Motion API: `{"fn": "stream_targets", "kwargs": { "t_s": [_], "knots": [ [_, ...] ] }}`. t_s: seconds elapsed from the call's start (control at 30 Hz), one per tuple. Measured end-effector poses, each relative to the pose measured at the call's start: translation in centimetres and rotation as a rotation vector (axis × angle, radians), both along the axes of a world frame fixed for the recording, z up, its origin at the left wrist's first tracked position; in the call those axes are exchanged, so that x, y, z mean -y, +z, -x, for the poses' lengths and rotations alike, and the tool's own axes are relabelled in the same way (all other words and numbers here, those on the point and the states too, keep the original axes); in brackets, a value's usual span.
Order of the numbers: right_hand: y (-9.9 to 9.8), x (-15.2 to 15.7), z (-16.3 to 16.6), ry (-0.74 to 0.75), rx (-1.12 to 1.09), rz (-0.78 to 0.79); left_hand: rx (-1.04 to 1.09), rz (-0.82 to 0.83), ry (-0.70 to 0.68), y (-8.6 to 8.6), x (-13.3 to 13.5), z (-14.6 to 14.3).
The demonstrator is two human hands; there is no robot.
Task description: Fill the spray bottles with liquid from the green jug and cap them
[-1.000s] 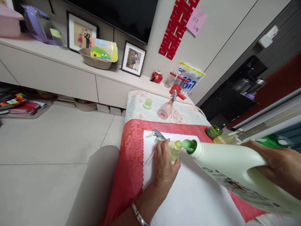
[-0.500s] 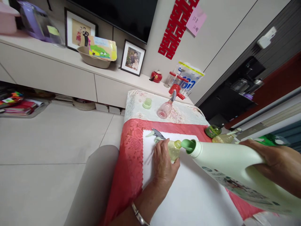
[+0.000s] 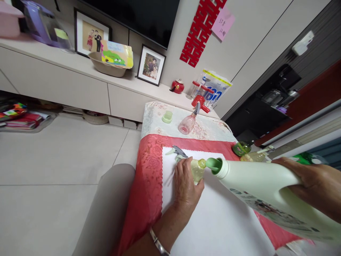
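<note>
My left hand (image 3: 186,186) is wrapped round a small clear yellowish bottle (image 3: 198,170) standing on a white sheet (image 3: 213,220). My right hand (image 3: 314,185) grips a big pale green jug (image 3: 266,193), tipped so its green spout (image 3: 214,164) sits just beside the small bottle's open neck. A grey and green spray trigger head (image 3: 177,153) lies on the sheet just beyond my left hand.
A pink spray bottle (image 3: 188,122) and a green cap (image 3: 167,117) stand on the table's far end. Green and yellowish bottles (image 3: 249,152) lie at the right edge. A red cloth (image 3: 149,177) covers the table. A low cabinet (image 3: 66,81) with framed photos runs behind.
</note>
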State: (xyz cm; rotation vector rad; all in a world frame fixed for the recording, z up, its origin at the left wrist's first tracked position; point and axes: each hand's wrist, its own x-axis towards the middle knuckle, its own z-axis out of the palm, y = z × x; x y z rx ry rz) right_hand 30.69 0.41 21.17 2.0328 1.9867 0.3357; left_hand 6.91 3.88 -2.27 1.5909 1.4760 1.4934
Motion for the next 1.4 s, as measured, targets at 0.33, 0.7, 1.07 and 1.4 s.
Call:
{"fn": "stream_targets", "kwargs": {
  "t_s": [0.33, 0.7, 1.07, 1.4],
  "knots": [
    [0.5, 0.1, 1.3, -0.041, 0.027, -0.023, 0.011, 0.012, -0.008, -0.1, 0.0, 0.0],
    [0.8, -0.2, 1.3, -0.065, 0.051, 0.002, -0.002, 0.009, -0.002, -0.1, 0.1, 0.0],
    [1.0, -0.2, 1.6, -0.078, 0.052, 0.003, 0.011, 0.008, -0.013, -0.1, 0.1, 0.0],
    [1.1, -0.2, 1.6, -0.096, 0.059, 0.008, -0.001, 0.014, -0.009, 0.0, 0.0, 0.0]
  ]
}}
